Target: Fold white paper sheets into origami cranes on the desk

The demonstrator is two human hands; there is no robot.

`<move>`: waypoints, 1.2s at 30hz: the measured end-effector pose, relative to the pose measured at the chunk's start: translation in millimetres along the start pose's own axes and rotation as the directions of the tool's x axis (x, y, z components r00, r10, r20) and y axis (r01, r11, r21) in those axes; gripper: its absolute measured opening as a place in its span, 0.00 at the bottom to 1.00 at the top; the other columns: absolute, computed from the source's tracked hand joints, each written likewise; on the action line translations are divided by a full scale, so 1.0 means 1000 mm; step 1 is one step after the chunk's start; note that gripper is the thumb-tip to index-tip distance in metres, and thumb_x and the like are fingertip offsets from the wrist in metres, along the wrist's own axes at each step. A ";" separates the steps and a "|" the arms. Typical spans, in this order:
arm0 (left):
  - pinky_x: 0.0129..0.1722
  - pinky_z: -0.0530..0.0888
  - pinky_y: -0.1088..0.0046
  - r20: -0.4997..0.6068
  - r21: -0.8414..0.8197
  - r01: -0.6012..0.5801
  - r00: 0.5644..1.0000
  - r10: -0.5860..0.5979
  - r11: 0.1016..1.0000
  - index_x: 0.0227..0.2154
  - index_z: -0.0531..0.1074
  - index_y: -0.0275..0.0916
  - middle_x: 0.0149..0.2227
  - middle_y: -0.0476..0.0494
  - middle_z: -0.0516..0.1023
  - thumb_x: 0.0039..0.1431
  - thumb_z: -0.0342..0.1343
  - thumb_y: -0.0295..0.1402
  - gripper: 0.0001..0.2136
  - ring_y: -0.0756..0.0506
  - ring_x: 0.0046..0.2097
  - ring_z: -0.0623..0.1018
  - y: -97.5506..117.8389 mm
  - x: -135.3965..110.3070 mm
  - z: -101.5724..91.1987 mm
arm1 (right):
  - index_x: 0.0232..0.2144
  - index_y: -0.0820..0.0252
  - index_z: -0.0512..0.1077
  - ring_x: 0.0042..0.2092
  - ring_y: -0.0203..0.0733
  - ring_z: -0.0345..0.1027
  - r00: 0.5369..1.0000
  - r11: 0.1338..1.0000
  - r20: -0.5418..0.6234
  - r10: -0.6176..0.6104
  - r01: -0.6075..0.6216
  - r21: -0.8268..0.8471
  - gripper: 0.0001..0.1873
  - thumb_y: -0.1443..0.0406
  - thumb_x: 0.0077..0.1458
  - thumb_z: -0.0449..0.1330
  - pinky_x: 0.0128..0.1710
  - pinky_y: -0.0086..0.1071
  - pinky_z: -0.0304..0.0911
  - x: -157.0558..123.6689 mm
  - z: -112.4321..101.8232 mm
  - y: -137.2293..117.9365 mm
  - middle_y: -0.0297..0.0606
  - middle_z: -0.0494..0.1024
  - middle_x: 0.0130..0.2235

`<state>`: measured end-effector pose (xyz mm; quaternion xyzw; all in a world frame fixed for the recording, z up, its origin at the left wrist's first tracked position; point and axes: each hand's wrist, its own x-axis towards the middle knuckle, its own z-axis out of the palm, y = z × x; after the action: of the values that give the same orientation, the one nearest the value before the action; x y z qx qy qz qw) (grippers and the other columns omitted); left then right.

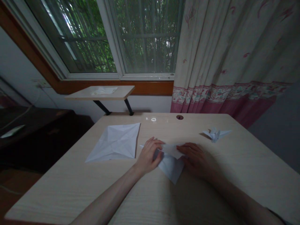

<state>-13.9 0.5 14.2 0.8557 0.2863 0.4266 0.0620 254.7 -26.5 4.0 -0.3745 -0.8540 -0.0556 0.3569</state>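
A partly folded sheet of white paper (172,168) lies on the desk, one corner pointing toward me. My left hand (149,155) grips its left side, the thumb bent toward the fingers with paper between them. On the right side, my right hand (195,157) holds the paper with its fingertips near the upper fold; its thumb is partly in shadow. Between the hands a raised flap shows, and the palms hide the side corners. To the left rests a creased square sheet of paper (117,140). A folded paper crane (215,134) stands at the right, apart from my right hand.
The pale wooden desk (112,197) has a round cable hole (179,117) at its back edge. A small raised shelf (82,93) at the back left bears a white paper (105,90). Behind are a window (145,40) and a flowered curtain (225,56). A dark table (35,125) stands left.
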 end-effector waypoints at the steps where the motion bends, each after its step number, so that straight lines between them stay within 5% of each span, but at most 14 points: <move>1: 0.59 0.67 0.53 -0.021 0.007 -0.001 1.000 0.001 1.000 0.42 0.65 0.41 0.46 0.40 0.77 0.62 0.50 0.26 0.07 0.43 0.51 0.75 0.000 0.000 0.000 | 0.56 0.53 0.70 0.48 0.47 0.74 0.999 1.000 -0.034 -0.002 0.002 0.001 0.19 0.66 0.64 0.54 0.47 0.45 0.72 0.001 0.000 -0.001 0.40 0.82 0.47; 12: 0.44 0.74 0.63 -0.127 0.044 0.031 0.992 -0.025 0.999 0.47 0.64 0.41 0.40 0.42 0.76 0.63 0.50 0.26 0.11 0.43 0.43 0.76 0.000 -0.004 0.004 | 0.66 0.52 0.56 0.44 0.46 0.75 0.981 1.000 -0.195 -0.018 0.021 0.016 0.29 0.71 0.65 0.52 0.44 0.42 0.73 0.000 0.004 -0.006 0.41 0.81 0.44; 20: 0.48 0.75 0.61 -0.273 0.080 0.010 0.962 0.012 0.997 0.46 0.61 0.42 0.49 0.38 0.70 0.62 0.50 0.23 0.12 0.42 0.50 0.73 0.001 -0.005 0.006 | 0.61 0.52 0.62 0.48 0.48 0.75 0.964 0.988 -0.221 0.150 -0.157 -0.015 0.22 0.66 0.67 0.51 0.49 0.46 0.72 -0.005 0.010 -0.003 0.43 0.79 0.48; 24: 0.50 0.75 0.61 -0.198 0.223 0.055 0.980 -0.010 0.973 0.41 0.65 0.41 0.52 0.38 0.65 0.61 0.49 0.21 0.09 0.41 0.53 0.71 0.002 -0.007 0.004 | 0.58 0.51 0.64 0.49 0.49 0.73 0.953 0.993 -0.287 0.098 -0.113 -0.037 0.20 0.69 0.65 0.51 0.50 0.48 0.69 -0.004 0.011 -0.001 0.43 0.78 0.48; 36: 0.56 0.69 0.51 -0.085 0.311 0.130 0.990 -0.109 0.941 0.52 0.68 0.43 0.59 0.36 0.61 0.60 0.52 0.23 0.18 0.36 0.59 0.65 0.002 0.000 0.005 | 0.53 0.52 0.69 0.60 0.53 0.62 0.988 0.974 -0.127 0.088 -0.113 -0.199 0.20 0.72 0.62 0.51 0.57 0.52 0.61 -0.001 0.016 0.007 0.45 0.70 0.59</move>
<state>-10.0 -0.5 11.6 0.8210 0.4041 0.3989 -0.0596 250.6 -15.8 -9.7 -0.4482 -0.8012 -0.1472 0.3683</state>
